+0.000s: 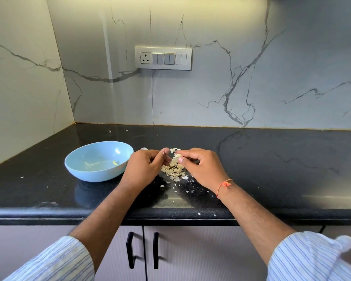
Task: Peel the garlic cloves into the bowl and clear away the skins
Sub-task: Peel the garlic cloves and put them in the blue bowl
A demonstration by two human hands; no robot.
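Black polished worktop [272, 159] running wall to wall beneath a veined marble backsplash [231, 88], with a switch panel [163, 58] above. Pale blue bowl [98, 161] set left of centre, nearer the front edge than the back, holding one small yellowish piece, likely a peeled clove. Left hand [144, 169] just right of the bowl, fingers curled, thumb and forefinger pinched at the tip; contents impossible to tell. Right hand [201, 167] close beside it, fingertips closed on a garlic clove [177, 156] with papery skin flaring off. Heap of garlic skins [173, 169] on the worktop directly beneath both hands, flecks scattered toward the front edge. Orange thread [224, 185] around the right wrist.
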